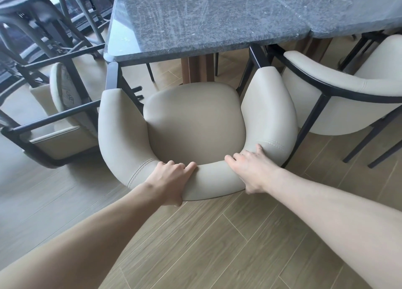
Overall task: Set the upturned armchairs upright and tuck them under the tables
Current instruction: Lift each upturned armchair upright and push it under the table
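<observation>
Both hands, left hand [171, 178] and right hand [252, 169], grip the armchair [193, 123] backrest, fingers curled over. Risk: armrests strike the worktop [206, 17] edge when pushed in.

Both arms stretched fwd, left hand [170, 180] & right hand [252, 171] side by side, fingers curled in grip, thumbs under.

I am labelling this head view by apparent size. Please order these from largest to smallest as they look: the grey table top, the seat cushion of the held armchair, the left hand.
1. grey table top, although it lies farther away
2. seat cushion
3. left hand
</observation>
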Demonstrator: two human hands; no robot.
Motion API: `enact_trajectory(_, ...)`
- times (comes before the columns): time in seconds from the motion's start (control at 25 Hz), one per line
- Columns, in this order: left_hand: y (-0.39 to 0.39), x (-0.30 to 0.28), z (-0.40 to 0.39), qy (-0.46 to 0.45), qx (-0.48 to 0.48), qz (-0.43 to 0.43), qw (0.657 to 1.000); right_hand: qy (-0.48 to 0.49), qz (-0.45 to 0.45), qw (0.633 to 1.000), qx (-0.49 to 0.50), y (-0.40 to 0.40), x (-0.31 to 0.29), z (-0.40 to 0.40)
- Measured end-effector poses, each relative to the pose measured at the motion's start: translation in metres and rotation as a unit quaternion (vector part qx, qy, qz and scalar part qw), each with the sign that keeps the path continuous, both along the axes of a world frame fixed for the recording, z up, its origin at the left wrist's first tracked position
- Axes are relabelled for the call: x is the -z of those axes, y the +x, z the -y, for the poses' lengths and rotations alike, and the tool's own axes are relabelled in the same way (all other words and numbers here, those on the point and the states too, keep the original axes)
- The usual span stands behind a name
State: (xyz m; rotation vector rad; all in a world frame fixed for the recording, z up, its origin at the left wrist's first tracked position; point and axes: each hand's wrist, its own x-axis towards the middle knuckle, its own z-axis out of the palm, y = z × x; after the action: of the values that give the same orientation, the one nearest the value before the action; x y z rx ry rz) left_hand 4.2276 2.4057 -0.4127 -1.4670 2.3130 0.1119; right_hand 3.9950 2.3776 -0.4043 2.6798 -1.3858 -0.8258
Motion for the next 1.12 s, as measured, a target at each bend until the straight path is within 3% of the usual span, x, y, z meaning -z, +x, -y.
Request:
enact_trajectory(0.48, 0.009, -0.017, 0.005, 0.028, -0.009, -0.049, 0.998, 0.042, 0.018, 0.999, 0.017, 0.002, -0.023, 0.005)
enact_trajectory(0.76, 0.022, 0.003, -0.01, -0.032, 0.033, -0.104, 0.994, 0.027, 0.061, 0.997, -0.033, -0.028, -0.01, -0.001)
enact_trajectory(0.92, 0.024, 0.004, 0.002, -0.009, 0.043, -0.139, 0.989, 0.044, 0.027, 0.996, -0.078, -0.027, -0.012, 0.016)
enact_trajectory(1.12, 0.025, 0.001, 0.008, -0.007, 0.058, -0.12, 0.991, 0.044, 0.033, 0.993, -0.104, -0.029, -0.015, 0.024)
